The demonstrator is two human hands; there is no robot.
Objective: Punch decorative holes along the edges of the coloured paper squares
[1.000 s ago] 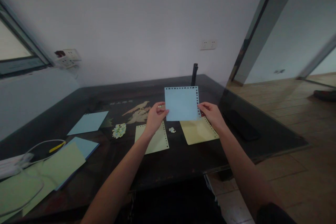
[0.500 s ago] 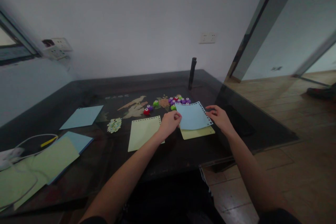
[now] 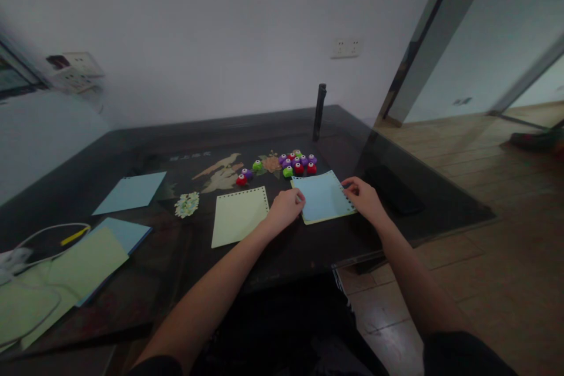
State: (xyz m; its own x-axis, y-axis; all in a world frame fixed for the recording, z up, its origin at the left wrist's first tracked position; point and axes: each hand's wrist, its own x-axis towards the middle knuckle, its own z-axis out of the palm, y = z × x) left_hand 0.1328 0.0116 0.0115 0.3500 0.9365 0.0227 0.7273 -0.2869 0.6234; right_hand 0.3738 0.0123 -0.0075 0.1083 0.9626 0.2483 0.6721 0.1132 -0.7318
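A light blue loose-leaf sheet [image 3: 321, 195] with a row of punched holes lies over a pale yellow sheet [image 3: 324, 221], whose lower edge shows as a thin strip. My left hand [image 3: 285, 207] is closed, its thumb and fingers pinching the left edge of the blue sheet. At the opposite edge, along the holes, my right hand [image 3: 363, 197] grips the paper between thumb and fingertips. Another yellow punched sheet [image 3: 238, 217] rests flat to the left, partly behind my left wrist. Just beyond the blue sheet sit several red, green and purple eyeball-like beads [image 3: 298, 169].
A black upright stick-like object [image 3: 319, 111] stands near the back edge. To the right lies a dark flat object [image 3: 394, 189]. Leftward are a flowery cut-out [image 3: 187, 204], a blue sheet [image 3: 132, 192], stacked papers [image 3: 88, 264] and a white cable [image 3: 35, 241].
The blue sheet has come down over the yellow one and now lines up with it, covering most of it. Both hands moved with its edges. The view has tilted slightly.
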